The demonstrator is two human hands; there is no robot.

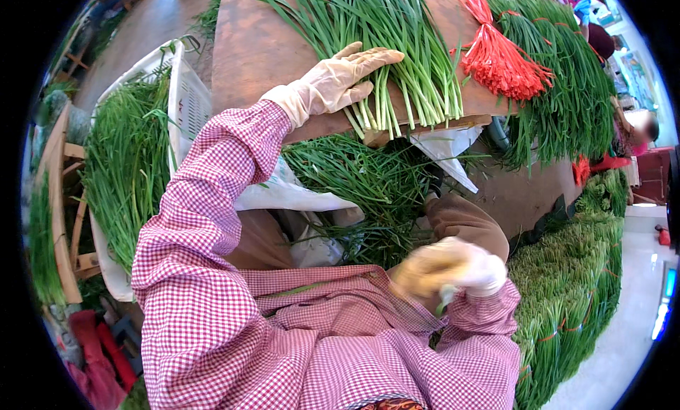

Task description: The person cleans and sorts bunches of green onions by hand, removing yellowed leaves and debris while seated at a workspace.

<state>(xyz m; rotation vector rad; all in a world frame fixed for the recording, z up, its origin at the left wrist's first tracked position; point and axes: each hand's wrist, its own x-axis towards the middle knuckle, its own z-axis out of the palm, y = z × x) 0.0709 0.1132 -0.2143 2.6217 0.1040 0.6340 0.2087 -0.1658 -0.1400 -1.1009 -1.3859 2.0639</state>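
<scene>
A pile of long green leafy stalks (389, 49) lay on the brown wooden table (244, 63), the pale cut ends pointing toward the person and reaching the near edge. The left hand (319, 84), in a thin cream glove, rested on the left side of these stalks, its fingers released and stretched out across them, the thumb apart. The right hand (448, 268), also gloved, was well apart from the pile, low over the person's lap and blurred; whether its fingers were clenched or grasping anything, I cannot tell.

To the right of the pile, a bunch of red ties (499, 59) lay on the table, fanned out at its near end. Just beyond it, bundles of greens (567, 77) were heaped at the table's right side. Below the near edge, loose greens (361, 183) lay between the person's legs, beside a white sheet (294, 197). A white crate (190, 91) full of greens stood at left, next to a wooden frame (60, 197). More tied bundles (567, 289) stood packed on the right.
</scene>
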